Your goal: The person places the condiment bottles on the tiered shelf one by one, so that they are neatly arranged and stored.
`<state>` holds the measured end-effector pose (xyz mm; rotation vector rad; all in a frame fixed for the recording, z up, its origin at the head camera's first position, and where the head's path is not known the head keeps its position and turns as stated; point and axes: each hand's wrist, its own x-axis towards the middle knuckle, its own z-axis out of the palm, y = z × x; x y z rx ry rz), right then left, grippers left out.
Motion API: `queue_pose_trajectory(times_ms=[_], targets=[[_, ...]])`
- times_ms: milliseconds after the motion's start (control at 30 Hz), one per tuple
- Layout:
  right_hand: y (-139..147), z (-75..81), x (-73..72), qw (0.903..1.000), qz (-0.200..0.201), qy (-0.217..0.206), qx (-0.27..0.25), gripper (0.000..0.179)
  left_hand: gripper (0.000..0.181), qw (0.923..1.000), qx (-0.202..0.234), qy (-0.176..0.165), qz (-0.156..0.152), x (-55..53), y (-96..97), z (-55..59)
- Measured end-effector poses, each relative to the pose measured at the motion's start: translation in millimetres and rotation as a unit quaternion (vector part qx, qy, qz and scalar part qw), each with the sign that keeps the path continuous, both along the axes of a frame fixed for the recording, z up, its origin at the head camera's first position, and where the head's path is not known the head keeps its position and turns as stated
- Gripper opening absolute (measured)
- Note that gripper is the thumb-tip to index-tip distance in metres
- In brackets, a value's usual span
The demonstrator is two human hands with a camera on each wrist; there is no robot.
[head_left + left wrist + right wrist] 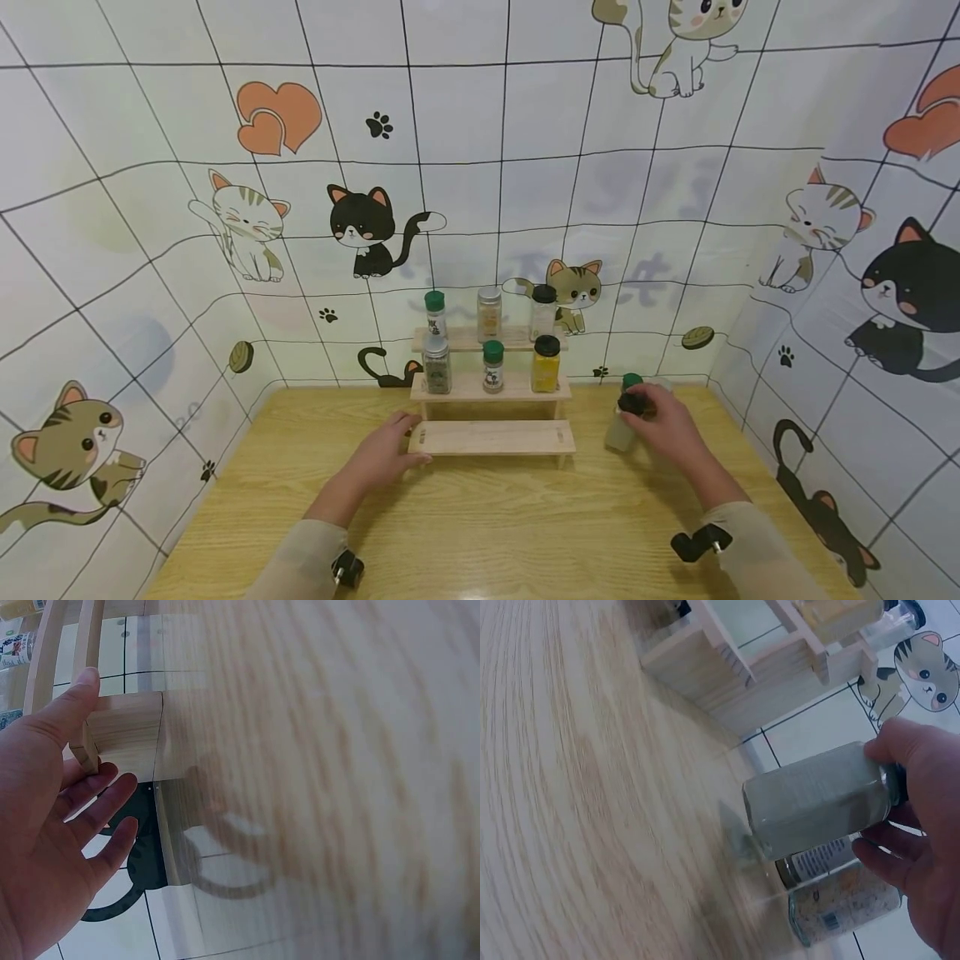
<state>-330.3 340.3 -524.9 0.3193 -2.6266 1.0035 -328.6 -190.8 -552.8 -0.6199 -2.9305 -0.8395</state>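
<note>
By its black lid, my right hand [672, 427] holds a square glass spice jar [817, 799] with pale grey-green contents. In the right wrist view the jar is tilted, its base close over the table. My left hand [381, 454] grips the left end of the lowest shelf of a three-step wooden rack [491, 439], thumb on one side and index finger on the other. The remaining left fingers hang loosely beside it. On the middle step stand a jar of green herbs [437, 371], a green-capped jar [492, 371] and a yellow jar [545, 371].
Three more jars stand on the top step, including a green-capped one [435, 315] and a black-capped one [543, 315]. Behind my right hand are another green-capped jar [632, 381] and a jar with speckled contents [844, 900]. A cat-print sheet [465, 192] encloses the table's back and sides.
</note>
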Motion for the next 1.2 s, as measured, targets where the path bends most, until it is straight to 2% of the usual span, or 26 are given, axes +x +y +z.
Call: queue_pose_trajectory(times_ms=[167, 467, 767, 1000, 1200], targets=[[-10.9, 3.6, 4.1, 0.9988, 0.009, 0.013, -0.046, 0.041, 0.078, 1.0, -0.001, -0.007, 0.006, -0.1, -0.5, -2.3], [-46.0, 23.4, 12.5, 0.9924, 0.04, 0.068, -0.094, 0.042, 0.078, 0.9999, 0.004, -0.006, 0.01, -1.3, -1.6, -3.6], [-86.2, 36.2, 16.6, 0.9872, 0.1, 0.063, -0.107, 0.041, 0.078, 1.0, 0.003, -0.004, 0.008, -1.9, -1.3, -2.8], [-120.0, 39.0, 11.5, 0.9778, 0.156, 0.063, -0.124, 0.041, 0.077, 1.0, 0.001, -0.006, 0.006, -2.0, -1.1, -1.7], [-152.2, 37.9, 7.2, 0.9716, 0.186, 0.061, -0.133, 0.043, 0.077, 1.0, 0.004, -0.008, 0.002, -0.8, -2.0, -1.5]])
